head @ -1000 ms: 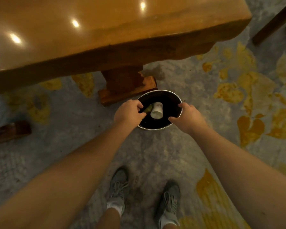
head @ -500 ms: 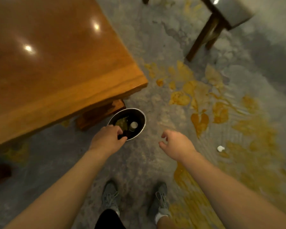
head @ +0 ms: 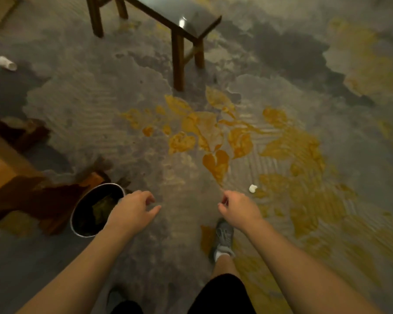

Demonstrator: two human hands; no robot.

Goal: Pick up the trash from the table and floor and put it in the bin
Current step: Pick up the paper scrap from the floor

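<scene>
Standing over the bin [head: 86, 214] at lower left, we have the left hand [head: 132, 209] and right hand [head: 238, 206] empty, fingers loose; paper wad [head: 252, 188] right of center, cup [head: 6, 63] upper left on floor [head: 145, 143].

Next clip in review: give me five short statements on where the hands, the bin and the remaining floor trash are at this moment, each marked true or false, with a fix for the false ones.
1. Both hands are empty. True: the left hand and right hand hold nothing.
2. The bin lies tipped over on its side. False: it stands upright beside the table's wooden base, with trash inside.
3. A small white crumpled scrap lies on the floor just beyond the right hand. True.
4. The right hand is touching that scrap. False: it is clear of it.
5. A white cup stands upright on the stool. False: it lies on its side on the floor, far left.
</scene>
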